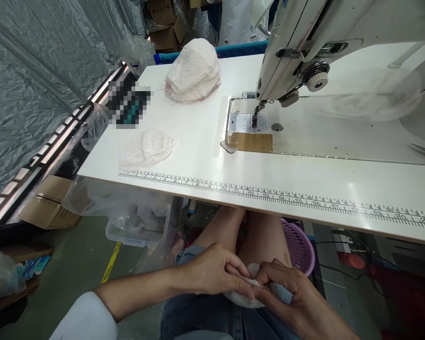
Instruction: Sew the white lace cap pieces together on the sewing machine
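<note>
My left hand point(212, 271) and my right hand point(283, 288) meet over my lap, below the table's front edge. Both pinch a small white fabric piece point(246, 295), fingers curled on it. On the white sewing table point(198, 141) a single white lace piece point(145, 150) lies flat near the left front. A rounded stack of similar pale pink-white pieces point(194, 71) sits at the back. The sewing machine point(304, 47) stands at the right, its needle point(255, 118) over the metal plate.
A printed ruler point(286, 196) runs along the table's front edge. A purple basket point(299, 248) sits under the table by my knees. Clear plastic bags and a bin point(127, 212) hang at the left. Cardboard boxes point(47, 203) lie on the floor.
</note>
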